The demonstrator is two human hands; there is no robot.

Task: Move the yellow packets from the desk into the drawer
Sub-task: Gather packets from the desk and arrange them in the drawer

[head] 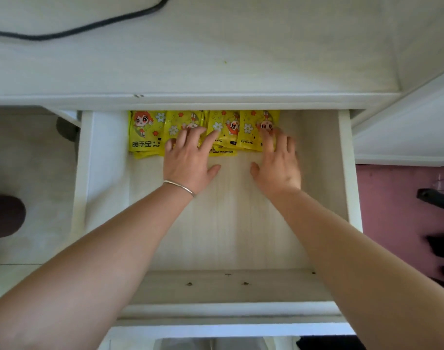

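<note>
Several yellow hand-warmer packets point(145, 132) are laid in a row at the back of the open drawer point(228, 223), some on top of others. They are pressed down by the left hand point(188, 160) and the right hand point(279, 162). Both hands are kept flat with fingers spread, and nothing is gripped. If the packets are pushed too hard, the piles could be slid apart or shoved out of sight under the desk point(216, 59). "暖手宝" and "WARMER" can be read. Other small words are too blurred.
</note>
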